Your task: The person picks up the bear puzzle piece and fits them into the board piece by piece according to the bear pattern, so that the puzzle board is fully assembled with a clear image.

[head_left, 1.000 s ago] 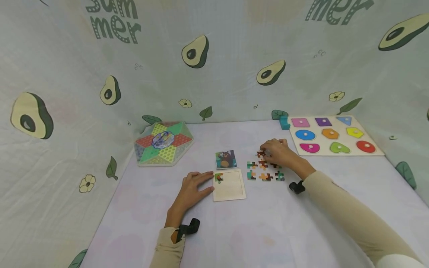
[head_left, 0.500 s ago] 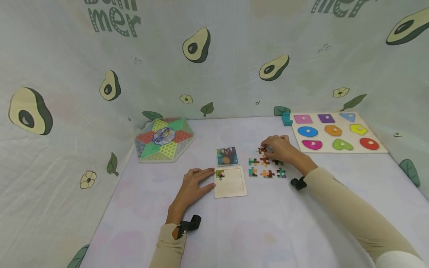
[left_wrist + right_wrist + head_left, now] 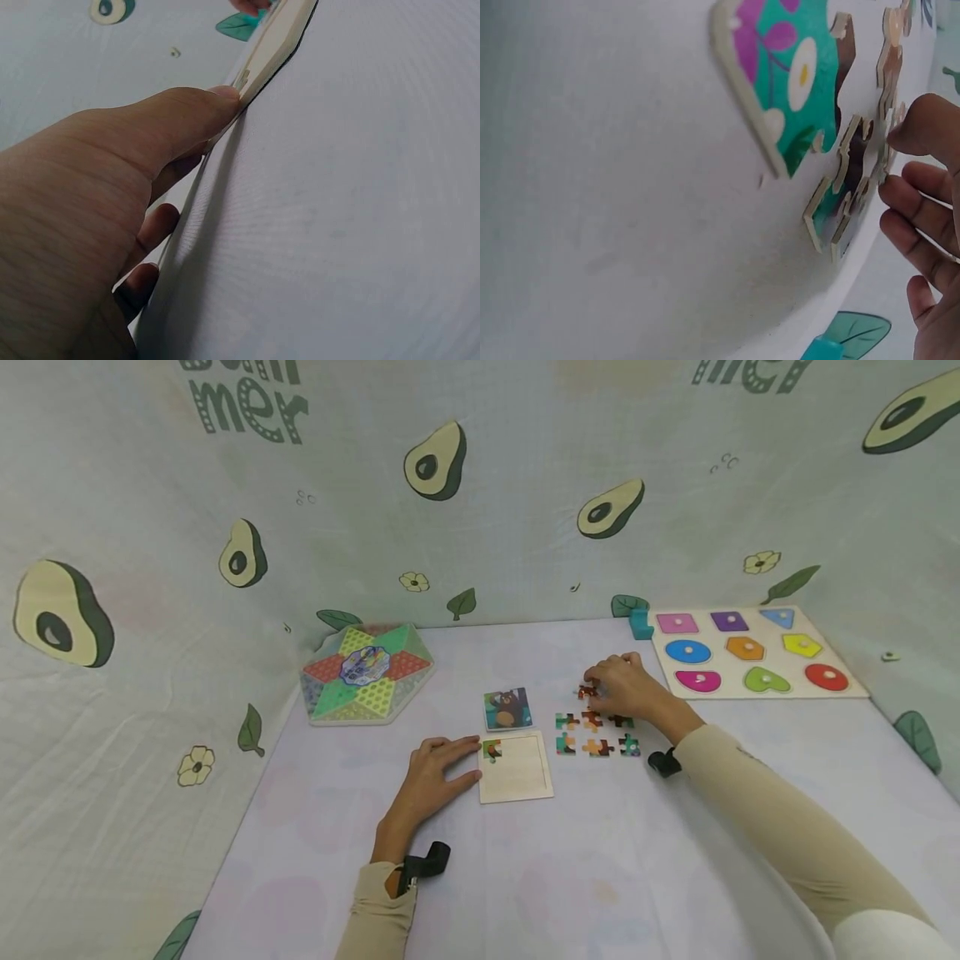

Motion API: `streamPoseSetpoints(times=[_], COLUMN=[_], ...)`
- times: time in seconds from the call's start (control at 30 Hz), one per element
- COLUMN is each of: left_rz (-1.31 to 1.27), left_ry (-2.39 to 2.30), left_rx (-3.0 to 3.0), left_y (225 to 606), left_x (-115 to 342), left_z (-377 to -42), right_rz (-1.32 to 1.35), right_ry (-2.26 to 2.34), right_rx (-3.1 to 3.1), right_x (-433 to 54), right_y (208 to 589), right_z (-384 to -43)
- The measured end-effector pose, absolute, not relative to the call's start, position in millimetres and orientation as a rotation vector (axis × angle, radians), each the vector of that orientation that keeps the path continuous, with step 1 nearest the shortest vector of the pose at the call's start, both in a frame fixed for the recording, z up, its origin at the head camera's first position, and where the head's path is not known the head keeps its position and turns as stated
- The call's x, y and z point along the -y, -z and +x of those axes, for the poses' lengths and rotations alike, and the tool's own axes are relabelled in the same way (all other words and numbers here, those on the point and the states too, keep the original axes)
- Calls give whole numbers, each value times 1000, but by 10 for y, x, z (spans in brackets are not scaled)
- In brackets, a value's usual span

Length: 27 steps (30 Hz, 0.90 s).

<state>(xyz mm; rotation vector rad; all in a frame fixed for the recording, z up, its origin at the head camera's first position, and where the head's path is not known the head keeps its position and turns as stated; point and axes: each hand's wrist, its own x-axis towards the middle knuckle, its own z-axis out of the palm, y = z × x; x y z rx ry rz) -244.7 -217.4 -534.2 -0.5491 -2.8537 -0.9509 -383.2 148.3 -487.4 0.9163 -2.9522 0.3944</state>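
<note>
My left hand [image 3: 429, 781] lies on the table with thumb and fingertips against the left edge of a square wooden puzzle tray [image 3: 517, 777]; its thumb shows at the edge in the left wrist view. One puzzle piece [image 3: 492, 750] sits in the tray's upper left corner. My right hand [image 3: 626, 685] reaches over the loose pieces and pinches a brown puzzle piece [image 3: 586, 692] in the farthest row, between thumb and fingers. Several loose pieces [image 3: 598, 747] lie in rows right of the tray. A teal flowered piece [image 3: 799, 82] is nearest in the right wrist view.
A bear picture card [image 3: 507, 708] lies just behind the tray. Back left stands a hexagonal box [image 3: 366, 677] with colored triangles. A board of knobbed shapes [image 3: 757, 672] lies back right, beside a small teal block [image 3: 641, 623]. Printed cloth [image 3: 517, 552] hangs behind.
The head view has shifted slightly. My left hand stays at the tray's edge. My right hand remains at the far row with only a slight movement.
</note>
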Motion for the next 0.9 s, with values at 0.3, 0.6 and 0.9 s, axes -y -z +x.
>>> streamPoseSetpoints(times=[0.3,0.6,0.9], left_rz=[-539,-541,-563], left_ry=[954,962,953], left_rx=[2855,2850,2812], left_y=[5318,5331,5336], left_x=[2166,2163,2157], left_z=[-2430,-2428,-2420], right_rz=[927,941,949], right_ry=[-384,-366,-379], right_rx=[2907,2876,2852], right_x=[-1480,-1464,-1419], right_y=[4752,4703,4629], right_z=[-3770,-3697,-3593])
